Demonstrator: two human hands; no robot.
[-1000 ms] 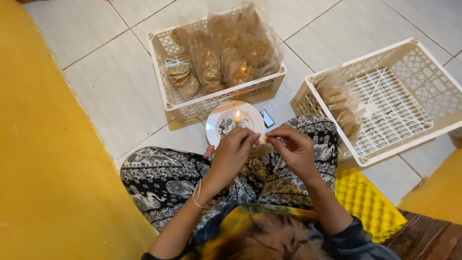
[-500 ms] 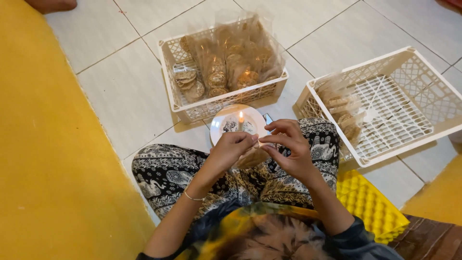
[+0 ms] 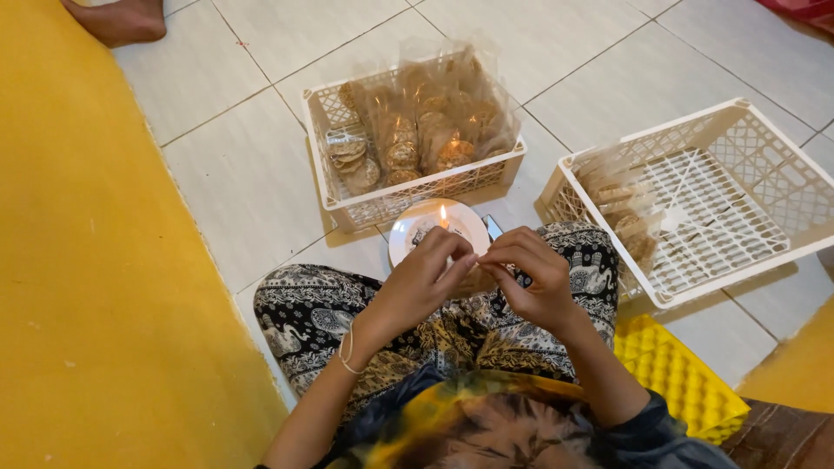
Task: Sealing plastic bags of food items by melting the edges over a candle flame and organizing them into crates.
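Observation:
My left hand (image 3: 426,278) and my right hand (image 3: 532,280) meet in front of me above my lap, fingertips pinched together on the top of a clear plastic bag of round cookies (image 3: 476,280); most of the bag is hidden behind my hands. Just beyond my fingers a small lit candle (image 3: 444,217) burns on a white plate (image 3: 408,236) on the tiled floor. I sit cross-legged in patterned black-and-white trousers (image 3: 313,317).
A white plastic crate (image 3: 417,195) packed with clear bags of cookies stands behind the plate. To the right a second white crate (image 3: 738,217) holds a few bags at its left side. A yellow mat (image 3: 87,287) lies left, a yellow foam pad (image 3: 678,373) right. Another person's foot (image 3: 122,19) shows top left.
My hands have stayed together at the bag, shifting slightly nearer the candle flame. The view has tilted a little, so the crates sit lower in the picture.

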